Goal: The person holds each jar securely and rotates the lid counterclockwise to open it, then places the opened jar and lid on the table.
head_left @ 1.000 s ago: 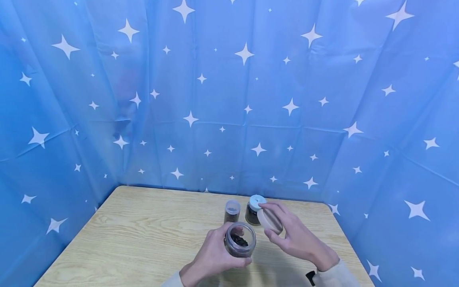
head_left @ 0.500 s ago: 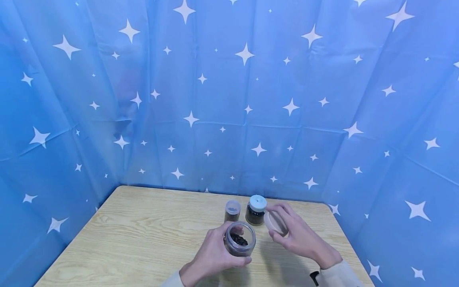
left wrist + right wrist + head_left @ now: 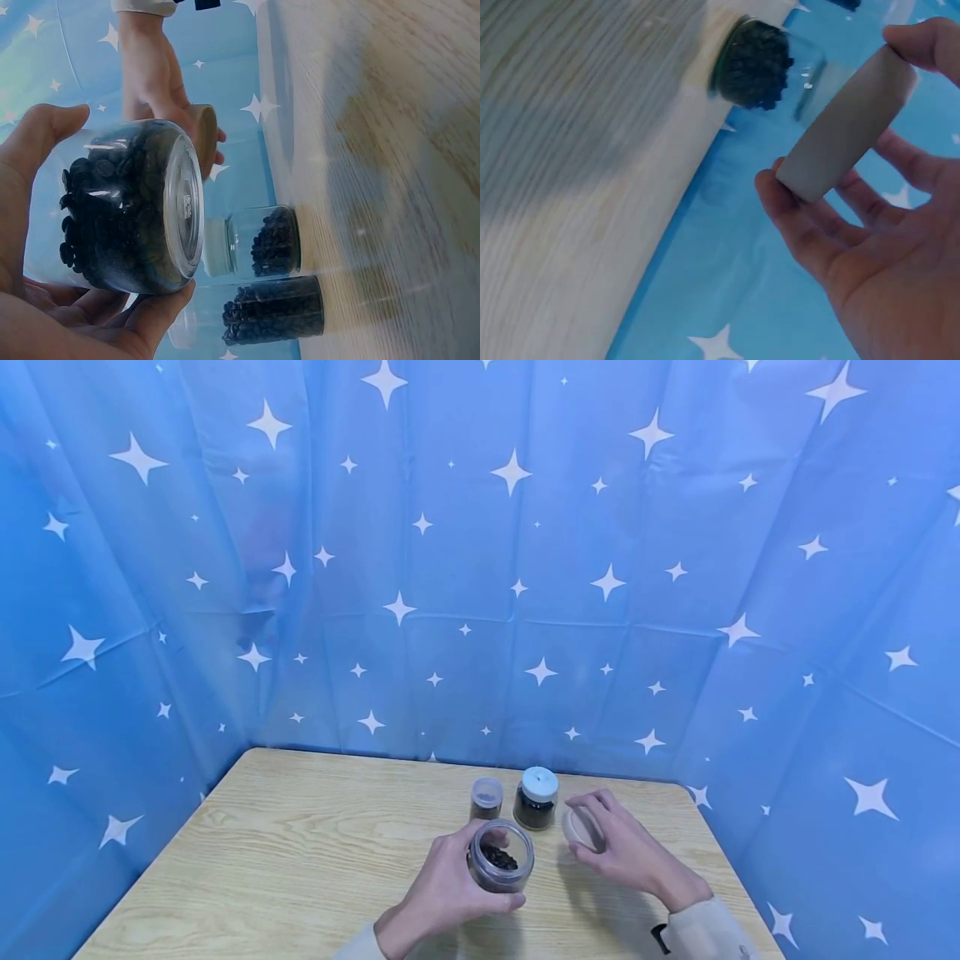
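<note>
My left hand (image 3: 448,887) grips a clear, lidless jar (image 3: 501,857), its mouth tilted toward the head camera. Dark beans, like coffee beans (image 3: 124,202), fill part of it in the left wrist view. To the right, my right hand (image 3: 633,852) pinches a round, pale beige lid (image 3: 582,829) by its rim, held above the table and apart from the jar. The right wrist view shows that lid (image 3: 847,127) edge-on between thumb and fingers. Behind the jar stands a glass jar with a light blue lid (image 3: 540,785), dark beans inside.
A slim clear container with a translucent cap (image 3: 487,793) stands left of the blue-lidded jar, partly hidden by the held jar. The wooden table (image 3: 300,843) ends at a blue curtain (image 3: 465,568) with white stars, which also runs along both sides.
My right hand has moved right with the lid, away from the held jar, uncovering more of the blue-lidded jar. The left hand and its jar have hardly shifted.
</note>
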`<state>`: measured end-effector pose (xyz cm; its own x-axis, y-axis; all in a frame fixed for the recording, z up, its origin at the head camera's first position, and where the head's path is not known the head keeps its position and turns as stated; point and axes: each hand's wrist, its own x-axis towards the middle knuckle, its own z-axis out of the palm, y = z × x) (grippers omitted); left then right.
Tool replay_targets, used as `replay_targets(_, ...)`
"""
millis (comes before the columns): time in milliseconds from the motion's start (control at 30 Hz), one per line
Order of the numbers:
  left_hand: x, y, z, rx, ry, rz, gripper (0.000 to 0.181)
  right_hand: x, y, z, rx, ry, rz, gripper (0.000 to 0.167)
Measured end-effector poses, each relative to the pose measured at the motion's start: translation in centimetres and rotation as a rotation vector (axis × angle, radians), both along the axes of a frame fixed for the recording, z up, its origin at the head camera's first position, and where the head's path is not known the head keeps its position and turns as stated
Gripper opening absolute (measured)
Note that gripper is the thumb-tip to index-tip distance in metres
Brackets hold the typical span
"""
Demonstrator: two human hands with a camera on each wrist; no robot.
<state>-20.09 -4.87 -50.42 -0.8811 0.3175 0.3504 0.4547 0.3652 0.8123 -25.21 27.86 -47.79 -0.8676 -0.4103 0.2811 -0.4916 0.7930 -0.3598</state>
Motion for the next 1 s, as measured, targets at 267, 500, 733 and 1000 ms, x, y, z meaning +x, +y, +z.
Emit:
replay_targets(267,0.1,-0.1,0.3,0.009,-0.021,-0.008,0.071,-1.0,0.8,-1.4,0.042,-0.062,-0.053,0.063)
replay_targets(500,0.0,-0.1,0.8,0.008,-0.013,-0.004,0.071,-1.3,1.1,-2.1,0.045,-0.130,-0.101,0.062)
replay_targets(733,-0.1,-0.2,1.1,0.001,-0.008,0.003,0.073,-2.0,1.6,-2.8,0.041,-0.173,-0.119,0.063)
replay_targets(1000,-0.1,-0.2,1.2,0.003,-0.010,-0.005,0.072,-2.6,2.0,-3.4,0.046,-0.218,-0.139,0.064)
